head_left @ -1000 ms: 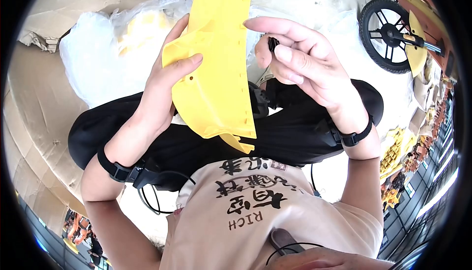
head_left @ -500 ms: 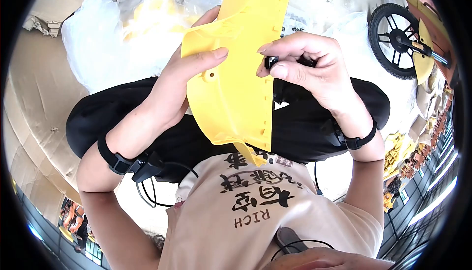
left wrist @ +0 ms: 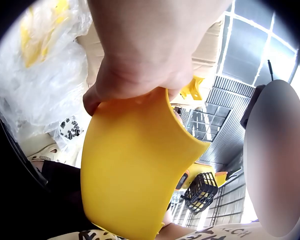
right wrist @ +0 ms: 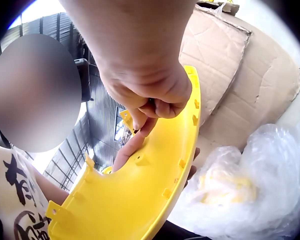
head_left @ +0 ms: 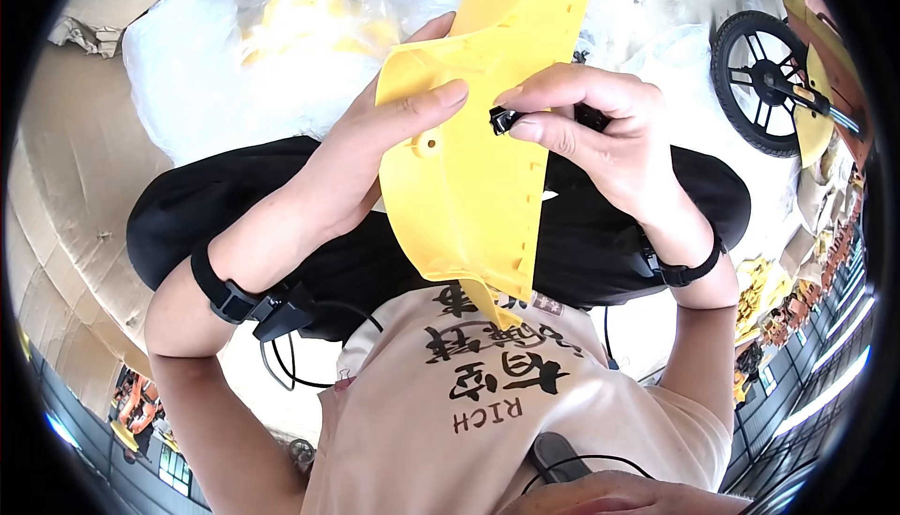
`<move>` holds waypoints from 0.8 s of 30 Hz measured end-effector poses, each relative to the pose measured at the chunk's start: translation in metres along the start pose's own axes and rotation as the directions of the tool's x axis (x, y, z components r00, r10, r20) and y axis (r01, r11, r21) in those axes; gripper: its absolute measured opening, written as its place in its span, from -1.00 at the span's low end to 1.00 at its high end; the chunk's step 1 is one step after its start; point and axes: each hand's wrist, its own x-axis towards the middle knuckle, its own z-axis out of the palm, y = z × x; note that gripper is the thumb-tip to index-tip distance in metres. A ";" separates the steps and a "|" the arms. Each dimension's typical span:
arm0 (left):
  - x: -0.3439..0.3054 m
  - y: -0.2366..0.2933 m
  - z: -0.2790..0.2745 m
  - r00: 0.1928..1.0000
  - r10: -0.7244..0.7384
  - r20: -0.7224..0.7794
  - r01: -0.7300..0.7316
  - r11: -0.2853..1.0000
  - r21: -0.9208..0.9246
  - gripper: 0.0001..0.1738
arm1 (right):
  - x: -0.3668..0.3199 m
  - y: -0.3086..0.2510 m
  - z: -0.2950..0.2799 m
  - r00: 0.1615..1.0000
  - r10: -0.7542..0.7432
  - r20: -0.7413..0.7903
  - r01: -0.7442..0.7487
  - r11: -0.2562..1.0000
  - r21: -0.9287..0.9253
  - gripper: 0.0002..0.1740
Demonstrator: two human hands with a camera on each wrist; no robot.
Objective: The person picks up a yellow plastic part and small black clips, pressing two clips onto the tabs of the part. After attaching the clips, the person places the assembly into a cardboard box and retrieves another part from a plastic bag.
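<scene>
My left hand (head_left: 380,145) grips a curved yellow plastic panel (head_left: 469,196) by its left edge, thumb across the inner face near a small round hole. The panel stands tilted above my lap, with small tabs along its right edge; its smooth outer face fills the middle of the left wrist view. Between thumb and forefinger, my right hand (head_left: 619,135) pinches a small black clip (head_left: 502,120) close over the panel's inner face. More black pieces (head_left: 592,118) show inside that hand's curled fingers.
Beyond my left knee lies a clear plastic bag (head_left: 178,65) with yellow parts inside. Cardboard (head_left: 66,196) covers the floor at left. A black spoked wheel (head_left: 764,79) stands at the far right. Small black pieces (left wrist: 70,128) lie beside the bag.
The yellow panel and my left hand have shifted right and slightly down in view. My right thumb and forefinger have turned the black clip and now hold it over the panel's inner face.
</scene>
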 end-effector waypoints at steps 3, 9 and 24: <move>0.000 -0.001 0.001 0.998 0.022 0.057 -0.023 1.000 0.020 -0.05 | 0.003 0.008 0.010 0.986 -0.132 -0.101 0.133 0.991 0.004 -0.85; -0.005 -0.001 0.001 0.996 -0.086 -0.016 0.085 0.995 -0.059 -0.21 | 0.002 0.002 0.014 0.961 -0.261 -0.094 0.250 0.962 -0.110 -0.82; -0.005 0.000 0.002 0.991 -0.116 -0.074 0.101 0.979 -0.178 -0.50 | -0.002 0.007 0.012 0.816 -0.569 0.104 0.490 0.585 -0.646 -0.75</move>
